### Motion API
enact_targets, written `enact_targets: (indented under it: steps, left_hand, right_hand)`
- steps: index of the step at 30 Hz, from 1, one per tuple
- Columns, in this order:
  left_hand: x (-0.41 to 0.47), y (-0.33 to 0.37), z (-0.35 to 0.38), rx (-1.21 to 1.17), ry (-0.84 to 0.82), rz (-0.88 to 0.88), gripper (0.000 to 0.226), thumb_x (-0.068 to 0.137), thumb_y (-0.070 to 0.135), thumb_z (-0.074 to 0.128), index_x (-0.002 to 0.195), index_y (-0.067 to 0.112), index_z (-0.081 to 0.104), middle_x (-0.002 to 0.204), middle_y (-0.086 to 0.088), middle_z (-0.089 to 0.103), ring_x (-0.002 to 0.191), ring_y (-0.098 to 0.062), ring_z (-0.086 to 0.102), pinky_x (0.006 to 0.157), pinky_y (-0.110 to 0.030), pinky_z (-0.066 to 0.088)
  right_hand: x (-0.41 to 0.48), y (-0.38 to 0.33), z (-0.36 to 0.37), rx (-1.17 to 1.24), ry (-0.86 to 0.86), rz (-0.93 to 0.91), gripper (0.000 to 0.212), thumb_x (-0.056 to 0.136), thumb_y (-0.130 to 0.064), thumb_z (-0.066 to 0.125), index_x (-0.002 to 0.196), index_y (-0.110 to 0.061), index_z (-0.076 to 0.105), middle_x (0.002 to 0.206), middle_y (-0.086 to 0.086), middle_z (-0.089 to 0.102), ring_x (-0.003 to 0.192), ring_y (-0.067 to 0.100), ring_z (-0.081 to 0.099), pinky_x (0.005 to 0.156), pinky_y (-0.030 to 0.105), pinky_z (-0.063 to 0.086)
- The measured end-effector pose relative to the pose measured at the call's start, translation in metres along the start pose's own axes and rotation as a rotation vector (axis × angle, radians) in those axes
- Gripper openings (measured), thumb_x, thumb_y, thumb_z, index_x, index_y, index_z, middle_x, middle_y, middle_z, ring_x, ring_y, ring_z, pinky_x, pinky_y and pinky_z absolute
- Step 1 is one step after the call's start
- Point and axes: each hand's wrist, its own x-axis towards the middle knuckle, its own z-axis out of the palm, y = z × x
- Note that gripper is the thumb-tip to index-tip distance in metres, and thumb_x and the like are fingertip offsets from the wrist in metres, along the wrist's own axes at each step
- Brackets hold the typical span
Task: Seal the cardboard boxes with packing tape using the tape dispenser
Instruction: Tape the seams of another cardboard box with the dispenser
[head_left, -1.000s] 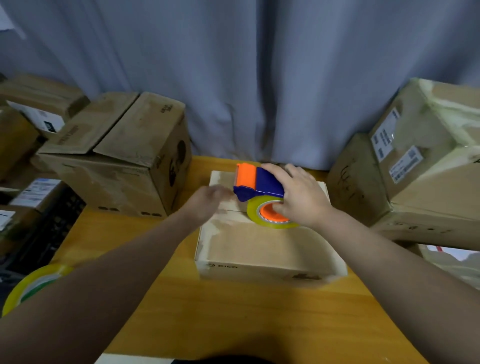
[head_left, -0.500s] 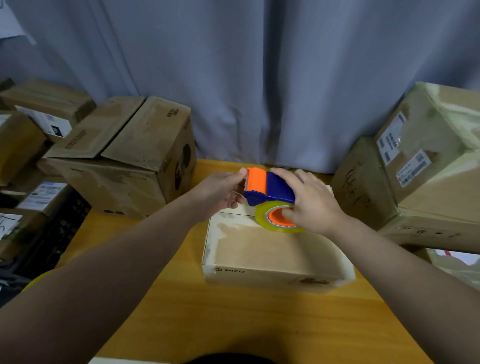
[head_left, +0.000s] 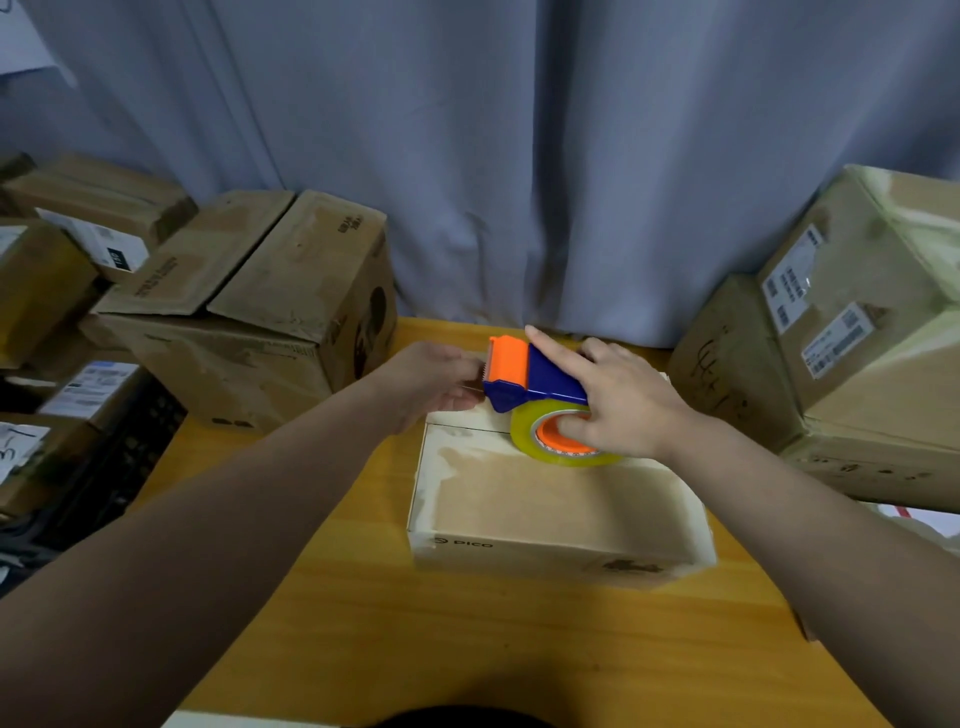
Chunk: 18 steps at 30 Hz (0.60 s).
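The right hand (head_left: 623, 405) grips the tape dispenser (head_left: 535, 379) over the far edge of the cardboard box (head_left: 545, 509). The left hand (head_left: 436, 384) touches its orange cutter; whether it pinches the tape is not visible. The teeth may scratch the fingers, or loose tape may stick to itself.

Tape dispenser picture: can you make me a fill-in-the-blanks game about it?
1. The right hand grips the tape dispenser over its ____ body.
2. The tape roll on it is see-through and ____.
3. The small cardboard box under it has the word ____ printed on its front.
4. The left hand reaches to the dispenser's front end, which is coloured ____.
Missing words: blue; yellow; PICO; orange.
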Motion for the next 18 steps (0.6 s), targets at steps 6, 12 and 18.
enact_targets:
  steps: [6,12,18]
  left_hand:
    - [0.000,0.000,-0.007,0.101,0.133,0.028,0.013,0.095,0.012,0.055,0.089,0.004,0.064,0.078,-0.007,0.064,0.070,-0.011,0.062,0.059,-0.018,0.053]
    - [-0.008,-0.006,-0.040,0.100,0.260,0.014,0.013,0.093,0.014,0.059,0.090,0.003,0.067,0.074,-0.005,0.065,0.070,-0.014,0.061,0.059,-0.019,0.051]
    - [-0.020,-0.052,-0.084,0.039,0.369,-0.067,0.019,0.093,0.006,0.057,0.078,-0.004,0.062,0.071,-0.013,0.058,0.069,-0.022,0.055,0.068,-0.031,0.048]
  right_hand:
    - [0.000,0.002,-0.009,-0.006,-0.081,-0.029,0.088,0.089,-0.057,0.054,0.140,-0.054,-0.019,0.123,0.001,0.041,0.105,0.014,0.046,0.073,0.023,0.041]
    - [0.005,-0.005,-0.010,-0.090,-0.033,-0.050,0.085,0.087,-0.067,0.047,0.145,-0.052,-0.013,0.111,-0.002,0.041,0.102,0.017,0.047,0.078,0.026,0.036]
    - [0.007,-0.001,-0.024,-0.289,-0.091,-0.073,0.077,0.085,-0.073,0.038,0.144,-0.056,-0.008,0.119,0.004,0.048,0.111,0.024,0.049,0.091,0.032,0.034]
